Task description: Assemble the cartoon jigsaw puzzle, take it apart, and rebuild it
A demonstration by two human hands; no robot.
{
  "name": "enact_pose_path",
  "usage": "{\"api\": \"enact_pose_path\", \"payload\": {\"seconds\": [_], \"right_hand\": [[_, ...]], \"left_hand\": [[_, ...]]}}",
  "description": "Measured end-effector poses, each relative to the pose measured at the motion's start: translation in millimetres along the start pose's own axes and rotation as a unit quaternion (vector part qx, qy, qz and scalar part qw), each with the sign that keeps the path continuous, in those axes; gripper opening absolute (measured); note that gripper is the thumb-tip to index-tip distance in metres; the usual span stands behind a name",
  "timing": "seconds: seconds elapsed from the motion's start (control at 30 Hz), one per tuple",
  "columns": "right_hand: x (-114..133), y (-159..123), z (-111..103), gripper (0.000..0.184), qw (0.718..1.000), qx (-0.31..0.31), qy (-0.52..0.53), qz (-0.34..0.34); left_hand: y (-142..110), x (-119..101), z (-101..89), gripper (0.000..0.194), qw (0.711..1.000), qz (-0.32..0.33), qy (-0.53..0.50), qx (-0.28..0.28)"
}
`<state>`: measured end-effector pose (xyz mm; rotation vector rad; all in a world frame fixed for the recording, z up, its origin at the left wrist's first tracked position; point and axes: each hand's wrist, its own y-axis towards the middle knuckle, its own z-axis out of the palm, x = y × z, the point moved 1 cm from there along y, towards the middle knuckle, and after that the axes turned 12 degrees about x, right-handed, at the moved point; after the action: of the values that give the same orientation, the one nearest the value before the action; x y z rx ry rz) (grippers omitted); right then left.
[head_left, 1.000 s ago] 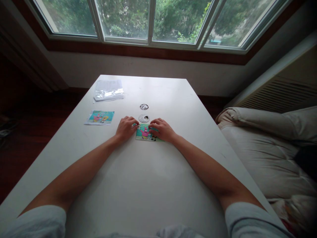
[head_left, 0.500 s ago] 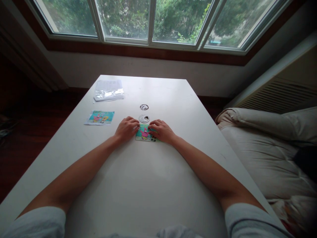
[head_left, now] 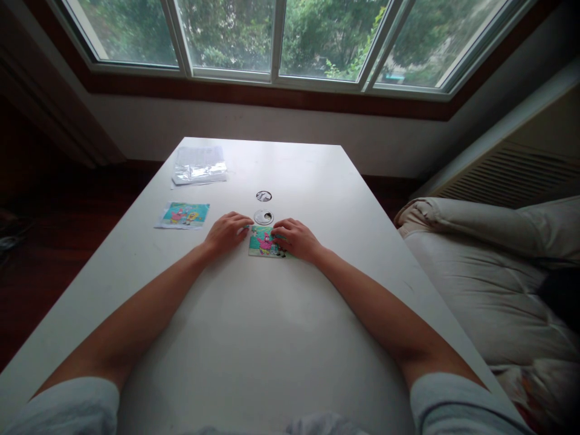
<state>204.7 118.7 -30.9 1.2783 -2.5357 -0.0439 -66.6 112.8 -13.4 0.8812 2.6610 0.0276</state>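
Note:
A small jigsaw puzzle (head_left: 263, 244) with a pink cartoon figure on a green-blue background lies flat on the white table (head_left: 272, 338). At its upper left corner, my left hand (head_left: 228, 231) has its fingers loosely stretched and apart, just beside the edge; whether a fingertip touches is unclear. My right hand (head_left: 296, 238) rests with bent fingers on the right part of the puzzle, gripping that side and covering some of the picture.
Two round silvery discs (head_left: 263, 217) are set just beyond the puzzle. To the left lies a printed cartoon sheet (head_left: 185, 215), with a clear plastic bag of papers (head_left: 199, 165) behind it. A beige padded seat (head_left: 471, 260) stands right of the table, below the window.
My left hand has shifted slightly left, off the puzzle's left edge, uncovering more of it. My right hand stays in place on the right side.

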Motion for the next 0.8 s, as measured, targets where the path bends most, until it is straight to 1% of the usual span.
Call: {"api": "enact_pose_path", "payload": {"seconds": [0.1,0.23,0.37,0.5,0.6,0.7,0.8], "right_hand": [[0,-2,-3,0.026,1.0,-0.002,0.016,-0.004],[-4,-4,-5,0.028,1.0,-0.007,0.028,-0.006],[-7,-6,-3,0.028,1.0,-0.008,0.023,-0.005],[-7,-6,-2,0.027,1.0,-0.007,0.016,0.002],[-7,-6,-1,0.026,1.0,-0.01,0.014,0.001],[-8,-6,0,0.025,1.0,-0.017,0.016,0.0],[-7,-5,1,0.025,0.999,-0.023,0.022,-0.002]], "left_hand": [[-2,15,-4.7,0.032,1.0,-0.009,0.0,-0.014],[-6,29,-15.3,0.028,1.0,-0.001,0.005,0.02],[-10,34,-25.3,0.029,0.998,0.019,0.002,0.057],[-13,43,-28.4,0.032,0.997,0.012,-0.004,0.075],[-13,55,-24.0,0.033,0.998,-0.01,-0.017,0.058],[-14,67,-17.3,0.028,0.999,-0.014,-0.045,0.017],[-15,72,-13.2,0.024,0.998,-0.017,-0.063,-0.001]]}}
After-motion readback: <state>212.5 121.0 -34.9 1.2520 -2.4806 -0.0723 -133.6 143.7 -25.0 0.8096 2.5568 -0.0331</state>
